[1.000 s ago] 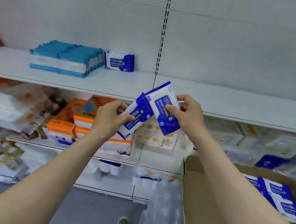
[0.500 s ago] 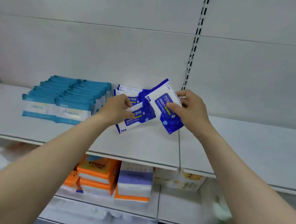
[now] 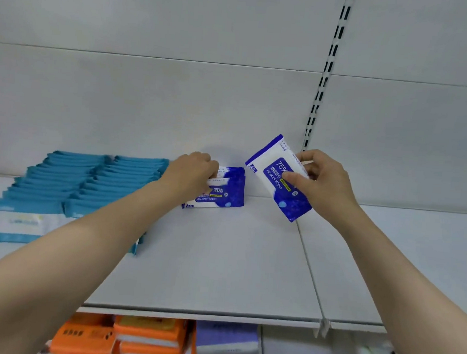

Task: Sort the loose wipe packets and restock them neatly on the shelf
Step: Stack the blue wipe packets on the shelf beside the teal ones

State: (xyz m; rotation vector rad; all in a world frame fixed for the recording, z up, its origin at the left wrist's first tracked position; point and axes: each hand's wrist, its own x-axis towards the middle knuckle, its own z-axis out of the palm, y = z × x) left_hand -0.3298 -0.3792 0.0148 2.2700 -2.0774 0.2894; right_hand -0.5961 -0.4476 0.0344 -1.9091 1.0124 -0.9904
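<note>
While upright in the row, left fingers (image 3: 210, 172) pinching one packet (image 3: 222, 195); right-hand packet (image 3: 280, 177), thumb-pinched, long axis tilted up-left.

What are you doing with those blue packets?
A person is stocking wipe packets on a white shelf. The left hand holds a blue packet at the short blue row standing at the back of the shelf, beside two rows of teal packets. The right hand pinches a second packet, tilted in the air just right of that row and not yet placed. Orange packs sit on the shelf below.
</note>
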